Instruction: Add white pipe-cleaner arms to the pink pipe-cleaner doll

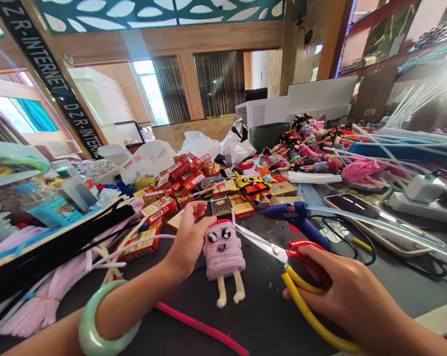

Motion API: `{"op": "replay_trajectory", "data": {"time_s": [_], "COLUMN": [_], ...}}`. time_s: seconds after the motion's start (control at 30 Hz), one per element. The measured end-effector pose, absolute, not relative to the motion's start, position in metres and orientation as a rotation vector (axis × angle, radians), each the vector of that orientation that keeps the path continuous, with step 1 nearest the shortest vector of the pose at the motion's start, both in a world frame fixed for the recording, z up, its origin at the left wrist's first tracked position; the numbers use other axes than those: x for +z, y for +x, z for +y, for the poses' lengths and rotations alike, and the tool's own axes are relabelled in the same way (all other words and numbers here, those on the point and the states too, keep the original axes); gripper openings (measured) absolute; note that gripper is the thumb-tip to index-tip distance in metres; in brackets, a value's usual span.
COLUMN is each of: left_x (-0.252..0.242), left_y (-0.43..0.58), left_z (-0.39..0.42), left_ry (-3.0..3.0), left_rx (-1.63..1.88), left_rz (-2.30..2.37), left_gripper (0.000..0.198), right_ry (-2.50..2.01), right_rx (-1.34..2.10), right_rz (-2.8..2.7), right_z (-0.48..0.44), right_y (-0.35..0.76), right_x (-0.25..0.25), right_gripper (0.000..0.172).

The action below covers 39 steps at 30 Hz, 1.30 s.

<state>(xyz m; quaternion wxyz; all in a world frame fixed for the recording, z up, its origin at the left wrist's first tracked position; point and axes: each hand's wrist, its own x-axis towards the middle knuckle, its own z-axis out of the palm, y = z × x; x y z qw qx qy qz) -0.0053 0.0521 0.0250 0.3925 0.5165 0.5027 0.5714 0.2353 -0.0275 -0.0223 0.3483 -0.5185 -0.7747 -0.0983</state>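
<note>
Left hand (186, 240) grips the pink doll (223, 253), right hand (351, 294) clasps the scissors (280, 253); green bowl (267, 135) behind apparently hides its contents.

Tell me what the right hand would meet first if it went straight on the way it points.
Likely the pink doll held in the left hand: the scissors in the right hand aim up-left at its top edge. Depth is hard to judge.

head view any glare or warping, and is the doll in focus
Head view: daylight blows out the window and a hazy flare washes over the white tubes at right; wide-angle warping bends the black banner; the pink doll in the left hand and the scissors in the right hand are sharp.
</note>
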Motion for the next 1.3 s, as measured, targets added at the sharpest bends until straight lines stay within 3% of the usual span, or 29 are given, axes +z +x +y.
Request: {"op": "replay_trajectory", "data": {"time_s": [0.13,0.27,0.53,0.87,1.13,1.3], "left_x": [0.049,0.063,0.056,0.047,0.033,0.025], "left_y": [-0.01,-0.002,0.027,0.025,0.017,0.01], "left_z": [0.089,0.137,0.196,0.22,0.222,0.223], "left_ry": [1.427,1.465,1.555,1.633,1.784,1.883], "left_rx": [1.207,0.942,0.633,0.558,0.746,0.852], "left_rz": [1.32,1.393,1.376,1.321,1.228,1.227], "left_gripper": [0.005,0.032,0.035,0.035,0.034,0.033], "right_ry": [-1.327,-1.267,-1.221,-1.223,-1.254,-1.26], "right_rx": [-0.244,-0.266,-0.236,-0.239,-0.239,-0.255], "right_rz": [-1.986,-2.026,-1.973,-1.974,-1.96,-1.981], "right_z": [-0.028,-0.026,-0.027,-0.028,-0.027,-0.025], "right_y": [0.236,0.239,0.236,0.237,0.234,0.232], "right_x": [-0.025,-0.027,-0.018,-0.018,-0.017,-0.016], "right_gripper": [0.033,0.03,0.038,0.037,0.041,0.033]}}
